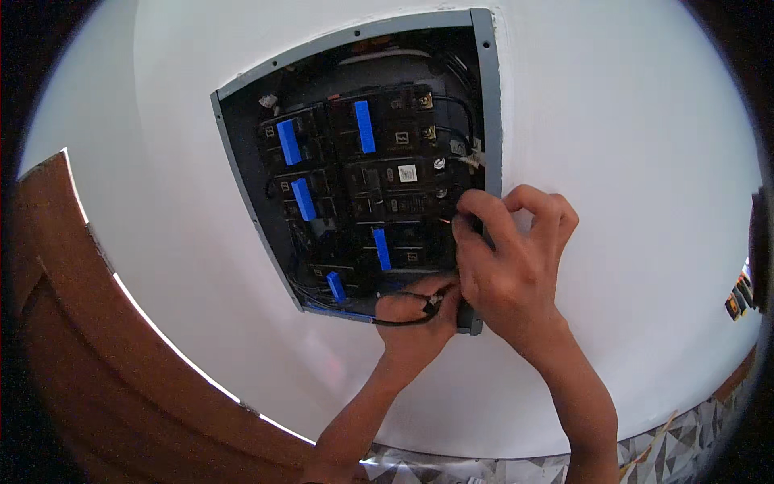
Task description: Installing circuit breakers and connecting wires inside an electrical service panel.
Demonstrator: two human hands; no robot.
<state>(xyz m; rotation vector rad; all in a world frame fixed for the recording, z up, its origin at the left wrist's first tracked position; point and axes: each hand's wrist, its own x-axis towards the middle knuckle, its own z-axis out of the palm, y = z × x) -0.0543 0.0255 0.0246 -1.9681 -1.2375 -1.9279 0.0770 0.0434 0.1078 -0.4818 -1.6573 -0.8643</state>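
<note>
"Gripped by what was the black wire (407, 324)?"

"By the left hand (413, 339), low in the gray box (488, 97). One copper-tipped wire (445, 220) (just peeking out) was pinched by the right hand (516, 262), higher up."

Breaker strips (365, 127) are blue, wire (403, 323) black, frame (488, 105) grey, tiles (685, 440) triangle-patterned.

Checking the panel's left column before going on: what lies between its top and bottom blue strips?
The head view shows a third blue strip, amid black breaker parts, between the top blue strip and the bottom blue strip.
</note>
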